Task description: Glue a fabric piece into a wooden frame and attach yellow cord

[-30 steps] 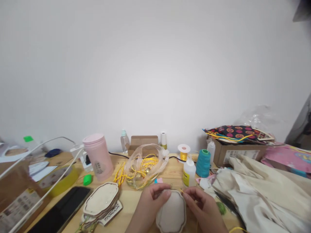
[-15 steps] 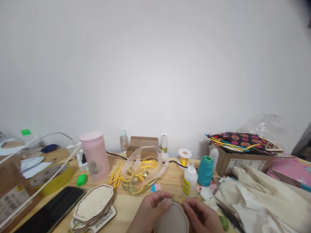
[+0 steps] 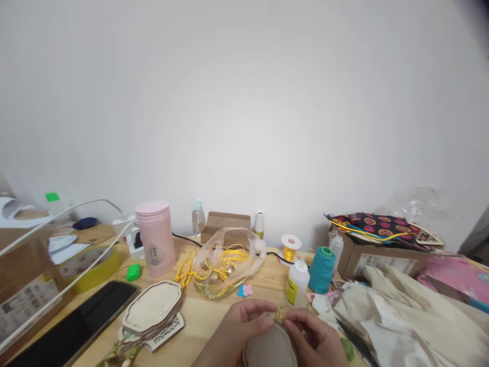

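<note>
A pale panel with a scalloped edge (image 3: 270,347) sits between my two hands at the bottom of the head view. My left hand (image 3: 240,329) grips its upper left side, thumb on the face. A thin green cord loop (image 3: 278,317) stands up from the panel's top. Beside that loop, my right hand (image 3: 315,336) is closed in a pinch on a bit of yellow cord (image 3: 282,318), close to the panel's upper right edge. The lower part of the panel is cut off by the frame. To the left lies a stack of similar scalloped panels (image 3: 153,307).
Behind my hands are a plastic bag of yellow cords and bells (image 3: 229,265), a glue bottle (image 3: 297,285), a teal thread cone (image 3: 321,270) and a gold spool (image 3: 291,250). Pale cloth (image 3: 405,316) lies right. A phone (image 3: 76,326) and pink cup (image 3: 156,239) stand left.
The view has turned slightly, so things on the left sit further right. The green loop shows more clearly above the panel. Both hands keep nearly the same hold.
</note>
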The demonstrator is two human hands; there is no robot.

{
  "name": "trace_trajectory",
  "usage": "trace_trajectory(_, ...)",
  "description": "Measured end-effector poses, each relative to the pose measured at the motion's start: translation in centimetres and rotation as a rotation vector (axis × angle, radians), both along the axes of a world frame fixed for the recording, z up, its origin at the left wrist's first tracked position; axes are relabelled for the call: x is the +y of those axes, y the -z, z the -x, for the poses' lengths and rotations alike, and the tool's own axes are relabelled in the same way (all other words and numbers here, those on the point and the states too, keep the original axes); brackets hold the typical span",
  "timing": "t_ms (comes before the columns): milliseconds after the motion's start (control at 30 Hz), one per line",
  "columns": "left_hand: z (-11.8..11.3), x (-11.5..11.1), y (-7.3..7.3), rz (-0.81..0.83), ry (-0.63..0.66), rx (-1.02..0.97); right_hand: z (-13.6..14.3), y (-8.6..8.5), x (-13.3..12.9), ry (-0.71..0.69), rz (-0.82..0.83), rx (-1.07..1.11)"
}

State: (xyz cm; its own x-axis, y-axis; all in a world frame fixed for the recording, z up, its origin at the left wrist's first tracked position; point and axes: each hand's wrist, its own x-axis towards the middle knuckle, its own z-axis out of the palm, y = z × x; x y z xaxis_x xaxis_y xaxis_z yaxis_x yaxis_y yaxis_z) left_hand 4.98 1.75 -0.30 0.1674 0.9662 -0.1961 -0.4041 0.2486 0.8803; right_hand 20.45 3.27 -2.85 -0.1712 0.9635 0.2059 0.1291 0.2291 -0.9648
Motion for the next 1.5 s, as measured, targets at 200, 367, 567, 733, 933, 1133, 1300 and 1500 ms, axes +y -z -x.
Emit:
trace_trajectory(200,0.0,-0.1,-0.1,-0.032,0.038,-0.019,-0.2,-0.7,-0.2,-0.075,-0.027,-0.035)
trace_trajectory(367,0.0,-0.1,0.1,-0.027,0.084,-0.053,0.0,-0.9,-0.3,-0.068,-0.056,-0.045)
trace_trajectory(567,0.0,0.0,0.1,-0.054,0.095,-0.017,-0.2,-1.4,-0.2,-0.136,-0.178,-0.099)
trace_trajectory(733,0.1,0.1,0.1,-0.076,0.080,0.035,-0.4,-1.6,-0.1,-0.166,-0.217,-0.132)
trace_trajectory(933,0.0,-0.1,-0.2,-0.126,0.107,0.089,-0.3,-1.5,-0.2,-0.162,-0.116,-0.099)
trace_trajectory(1133,0.0,0.1,0.1,-0.159,0.132,0.154,-0.3,-1.4,-0.4,-0.156,-0.021,-0.068)
trace_trajectory(1300,0.1,0.5,0.9,-0.154,0.125,0.130,-0.4,-1.5,-0.7,-0.160,-0.020,-0.118)
trace_trajectory(1500,0.0,0.1,0.0,-0.158,0.131,0.113,-0.2,-1.7,-0.6,-0.167,-0.030,-0.091)
